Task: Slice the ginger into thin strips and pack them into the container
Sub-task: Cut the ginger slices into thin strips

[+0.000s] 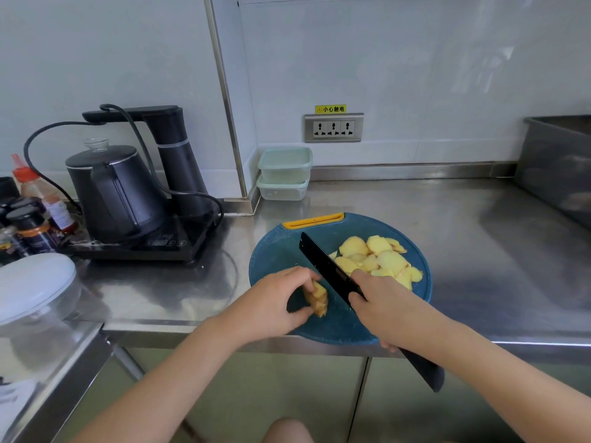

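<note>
A small stub of ginger (317,298) is pinched against the blue cutting board (271,260) by the curled fingers of the left hand (275,302), while the black knife (323,266) is gripped in the right hand (383,308), its blade just beside those fingertips. With so little left to hold, a fingertip could be nicked if the stub rolls or the blade is brought down off line. The board lies at the front edge of the surface (479,251), so it could be shifted by a hard press and the heaped slices (377,257) scattered.
</note>
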Motion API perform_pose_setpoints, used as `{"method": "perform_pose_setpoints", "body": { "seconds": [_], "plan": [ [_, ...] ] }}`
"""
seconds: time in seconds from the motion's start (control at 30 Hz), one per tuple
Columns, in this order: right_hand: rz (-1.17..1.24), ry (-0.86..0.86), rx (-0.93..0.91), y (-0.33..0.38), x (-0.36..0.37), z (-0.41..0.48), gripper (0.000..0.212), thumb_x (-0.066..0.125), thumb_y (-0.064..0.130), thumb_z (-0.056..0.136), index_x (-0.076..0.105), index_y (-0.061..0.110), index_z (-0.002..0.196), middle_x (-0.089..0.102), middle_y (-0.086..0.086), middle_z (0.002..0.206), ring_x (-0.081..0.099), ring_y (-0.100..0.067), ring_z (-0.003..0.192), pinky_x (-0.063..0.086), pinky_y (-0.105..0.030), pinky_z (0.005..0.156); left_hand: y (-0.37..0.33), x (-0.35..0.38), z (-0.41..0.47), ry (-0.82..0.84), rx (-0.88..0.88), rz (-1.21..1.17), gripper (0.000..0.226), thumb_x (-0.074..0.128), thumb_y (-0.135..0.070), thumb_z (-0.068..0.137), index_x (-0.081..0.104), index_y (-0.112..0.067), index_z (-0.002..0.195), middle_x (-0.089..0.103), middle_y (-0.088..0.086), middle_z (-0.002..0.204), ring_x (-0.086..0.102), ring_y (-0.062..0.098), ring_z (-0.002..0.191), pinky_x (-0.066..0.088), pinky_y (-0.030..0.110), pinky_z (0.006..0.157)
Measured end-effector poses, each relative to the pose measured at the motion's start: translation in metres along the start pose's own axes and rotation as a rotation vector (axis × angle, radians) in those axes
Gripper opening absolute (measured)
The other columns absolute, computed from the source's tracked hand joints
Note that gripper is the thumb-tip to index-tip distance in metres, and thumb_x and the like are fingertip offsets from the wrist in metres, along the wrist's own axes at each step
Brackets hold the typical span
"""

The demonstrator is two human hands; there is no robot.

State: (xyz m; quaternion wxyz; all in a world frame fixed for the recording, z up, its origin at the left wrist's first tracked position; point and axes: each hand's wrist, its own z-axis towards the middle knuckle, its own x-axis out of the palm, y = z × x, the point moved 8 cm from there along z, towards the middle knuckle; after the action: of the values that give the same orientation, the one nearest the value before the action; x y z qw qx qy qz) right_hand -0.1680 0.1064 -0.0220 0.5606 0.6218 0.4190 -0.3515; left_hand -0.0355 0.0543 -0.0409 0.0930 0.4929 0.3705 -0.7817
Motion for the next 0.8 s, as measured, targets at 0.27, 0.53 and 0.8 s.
{"method": "perform_pose_setpoints", "body": {
  "seconds": [0.27,0.53,0.8],
  "plan": [
    [0.043,-0.023,0.014,-0.004,0.001,-0.003,0.011,0.031,0.023,0.100,0.040,0.018,0.103,0.043,0.004,0.069,0.043,-0.011,0.057,0.037,-0.022,0.051,-0.002,-0.008,0.024,0.211,-0.005,-0.073,0.017,0.074,-0.017,0.081,0.060,-0.026,0.087,0.065,-0.017,0.091,0.060,0.001,0.092,0.047,0.024,0.085],
    [0.052,-0.035,0.008,-0.007,0.004,-0.012,0.022,0.031,0.024,0.101,0.046,0.012,0.113,0.041,0.006,0.071,0.049,-0.018,0.076,0.039,-0.031,0.068,-0.003,-0.009,0.021,0.194,0.021,-0.079,0.021,0.073,-0.017,0.083,0.056,-0.029,0.088,0.064,-0.018,0.091,0.059,-0.001,0.090,0.044,0.014,0.082],
    [0.043,-0.021,-0.009,-0.006,0.007,-0.009,0.012,0.031,0.024,0.101,0.042,0.018,0.103,0.041,0.007,0.071,0.047,-0.016,0.071,0.039,-0.030,0.068,0.002,-0.007,-0.009,-0.150,-0.050,-0.030,0.022,0.075,-0.026,0.079,0.057,-0.031,0.090,0.060,-0.019,0.086,0.052,-0.003,0.080,0.039,0.011,0.066]
  ]
}}
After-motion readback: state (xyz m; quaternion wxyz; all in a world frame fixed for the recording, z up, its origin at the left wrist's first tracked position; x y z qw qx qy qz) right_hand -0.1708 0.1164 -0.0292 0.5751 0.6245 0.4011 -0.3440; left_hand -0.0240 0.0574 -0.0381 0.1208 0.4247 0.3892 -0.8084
